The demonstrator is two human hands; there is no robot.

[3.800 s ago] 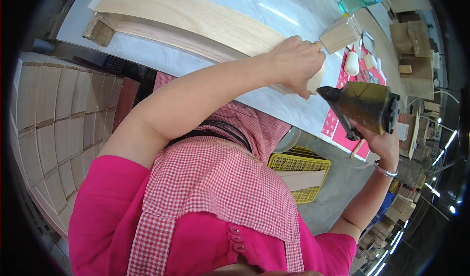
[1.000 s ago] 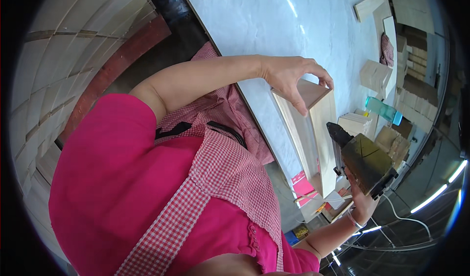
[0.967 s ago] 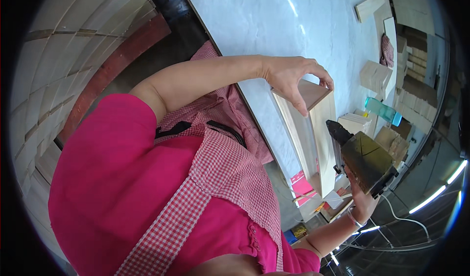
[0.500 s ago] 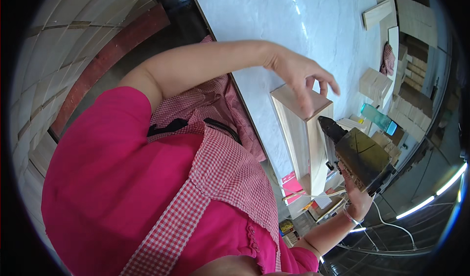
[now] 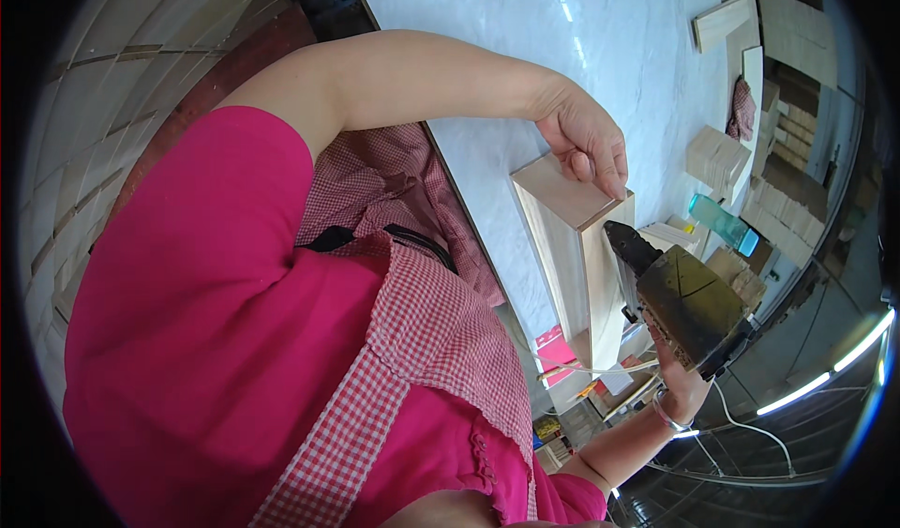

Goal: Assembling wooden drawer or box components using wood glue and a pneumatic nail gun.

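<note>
My left hand (image 5: 586,139) rests on the top end of a pale wooden board piece (image 5: 572,247) that stands on edge on the white marble-look table (image 5: 525,69); the fingers press its upper corner. My right hand (image 5: 680,373) grips a dark olive nail gun (image 5: 684,298), whose black nose touches or nearly touches the right face of the board near its top. A hose or cable runs off from the gun's rear.
Stacks of small wooden blocks (image 5: 717,158), a teal bottle (image 5: 722,223), loose boards (image 5: 722,22) and a dark red cloth (image 5: 742,106) lie at the table's far side. Pink and white items (image 5: 562,350) sit by the board's lower end. A tiled floor (image 5: 103,88) lies left.
The view has swung since the earliest frame. Over the last second my left hand slid to the top corner of the board and the nail gun came in against the board's side.
</note>
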